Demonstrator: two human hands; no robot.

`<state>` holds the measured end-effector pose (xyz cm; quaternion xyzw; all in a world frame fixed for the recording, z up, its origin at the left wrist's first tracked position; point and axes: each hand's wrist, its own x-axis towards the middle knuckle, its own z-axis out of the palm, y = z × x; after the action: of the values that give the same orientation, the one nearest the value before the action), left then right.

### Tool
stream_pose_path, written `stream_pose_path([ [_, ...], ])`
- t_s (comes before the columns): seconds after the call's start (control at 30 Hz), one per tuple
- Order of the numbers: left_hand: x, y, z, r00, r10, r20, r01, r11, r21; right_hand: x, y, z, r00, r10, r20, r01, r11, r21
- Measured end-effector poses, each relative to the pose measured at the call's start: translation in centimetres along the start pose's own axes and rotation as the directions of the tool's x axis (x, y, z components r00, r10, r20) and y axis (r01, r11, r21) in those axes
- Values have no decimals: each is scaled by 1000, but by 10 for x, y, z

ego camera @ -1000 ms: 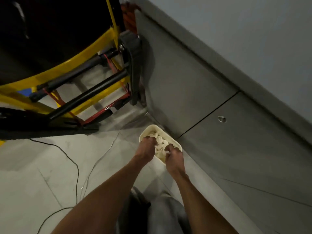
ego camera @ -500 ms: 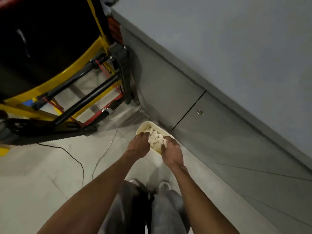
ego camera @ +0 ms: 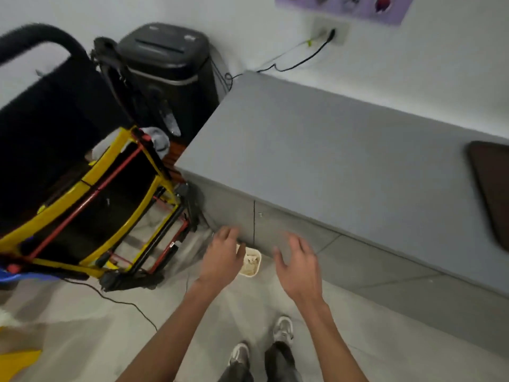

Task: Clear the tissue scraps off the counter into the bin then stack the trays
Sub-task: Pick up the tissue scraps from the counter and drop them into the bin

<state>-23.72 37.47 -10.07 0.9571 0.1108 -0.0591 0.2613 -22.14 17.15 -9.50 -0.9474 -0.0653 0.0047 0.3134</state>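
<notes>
A small cream bin [ego camera: 255,264] stands on the floor against the grey cabinet front, with crumpled tissue scraps [ego camera: 250,261] inside it. My left hand [ego camera: 222,256] hovers over the bin's left side, fingers apart, holding nothing, and hides part of the rim. My right hand [ego camera: 300,264] is to the right of the bin, open and empty. The grey counter [ego camera: 325,150] stretches above. A dark brown tray [ego camera: 493,188] lies on it at the right edge of the view, partly cut off.
A yellow and red frame with black fabric [ego camera: 91,205] stands left of the cabinet. A black shredder [ego camera: 165,62] sits in the corner. A black cable [ego camera: 121,301] crosses the floor. My shoes [ego camera: 283,329] are below the hands.
Both hands have lifted out of the bin and spread open. The view has risen and pulled back, so the counter top, the tray and the shredder have come into sight.
</notes>
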Motion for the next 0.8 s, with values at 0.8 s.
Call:
stream_pose_path([
  [0.8, -50, 498, 106, 819, 572, -52, -571, 800, -185, -136, 295, -429, 766, 307, -564, -321, 944, 79],
])
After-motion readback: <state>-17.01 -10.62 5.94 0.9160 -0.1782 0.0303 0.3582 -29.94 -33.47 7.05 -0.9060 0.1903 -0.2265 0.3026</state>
